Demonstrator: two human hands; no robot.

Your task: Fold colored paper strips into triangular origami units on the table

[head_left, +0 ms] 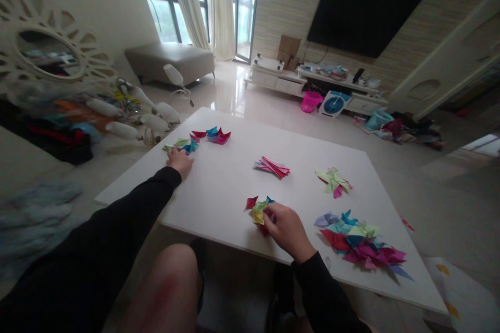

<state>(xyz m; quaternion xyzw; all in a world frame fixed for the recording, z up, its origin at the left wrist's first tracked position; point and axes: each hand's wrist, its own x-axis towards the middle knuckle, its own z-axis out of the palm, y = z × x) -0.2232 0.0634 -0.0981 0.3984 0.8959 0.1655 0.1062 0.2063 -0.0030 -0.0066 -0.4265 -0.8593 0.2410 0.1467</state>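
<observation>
At the far left of the white table, my left hand (180, 163) reaches over a small group of green and blue origami pieces (181, 144), its fingers apart and touching them. Just beyond lie red, blue and pink origami pieces (219, 135). Near the front edge, my right hand (288, 229) pinches a yellow origami piece (258, 217) between thumb and fingers. Red, green and blue folded pieces (252, 202) surround it, partly hidden by that hand. A bundle of flat, narrow folded papers (272, 167), mostly pink and red, rests mid-table.
On the right of the table (234, 182) lie a large heap of multicoloured origami (363, 244) and a smaller light-green group (333, 182). A lamp with several white shades (154, 123) stands close to the left edge. A pink basket (311, 101) and a fan (334, 103) are farther back.
</observation>
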